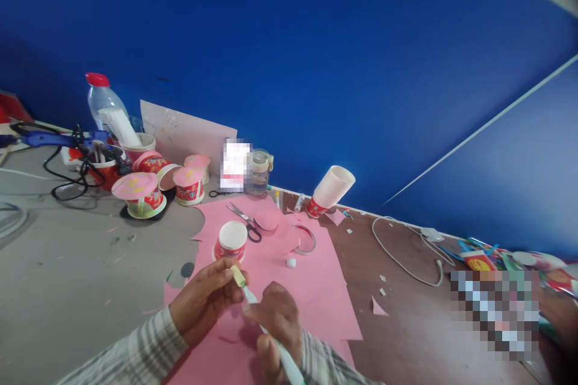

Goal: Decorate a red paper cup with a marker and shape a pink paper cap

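Between the fingertips of my left hand (205, 295) is a small pale-yellow paper piece (238, 275). My right hand (277, 316) is wrapped round a slim white squeeze tube (289, 364), whose narrow tip meets the yellow piece or comes very near it. Both hands are above pink paper (316, 307). Just beyond my left hand, a red patterned paper cup (232, 240) stands upside down, white base up. Scissors (246, 219) with black handles lie partly open behind it, beside a pink paper disc (267, 219). A small white cap (291, 263) and a tape roll (304, 240) are to the right.
Several cups with pink paper tops (138, 186) stand at the left, near a red-capped bottle (106, 99) and a black cable. A tilted stack of paper cups (332, 189), a glass jar (259, 174) and a white cable (392, 264) are along the blue wall (316, 60).
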{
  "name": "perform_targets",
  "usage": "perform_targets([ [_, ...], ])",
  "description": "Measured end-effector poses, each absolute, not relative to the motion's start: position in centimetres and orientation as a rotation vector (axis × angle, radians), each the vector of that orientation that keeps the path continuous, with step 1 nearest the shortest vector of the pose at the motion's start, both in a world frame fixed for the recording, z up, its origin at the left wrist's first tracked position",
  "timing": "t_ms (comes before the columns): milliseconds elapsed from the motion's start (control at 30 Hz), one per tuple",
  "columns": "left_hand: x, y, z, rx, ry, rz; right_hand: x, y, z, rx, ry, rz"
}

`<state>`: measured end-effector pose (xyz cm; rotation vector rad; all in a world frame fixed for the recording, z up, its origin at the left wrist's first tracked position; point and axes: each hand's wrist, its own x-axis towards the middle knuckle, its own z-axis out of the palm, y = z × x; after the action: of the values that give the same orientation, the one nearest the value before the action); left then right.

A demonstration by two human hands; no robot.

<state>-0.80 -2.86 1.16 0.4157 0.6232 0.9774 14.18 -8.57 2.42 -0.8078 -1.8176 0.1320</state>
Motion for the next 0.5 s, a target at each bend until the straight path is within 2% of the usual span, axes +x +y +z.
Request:
perform_targets([
  [500, -0.61, -3.25, 1.49, 0.548, 0.583, 0.98, 13.68, -7.74, 2.53, -0.849, -1.826, 0.118],
])
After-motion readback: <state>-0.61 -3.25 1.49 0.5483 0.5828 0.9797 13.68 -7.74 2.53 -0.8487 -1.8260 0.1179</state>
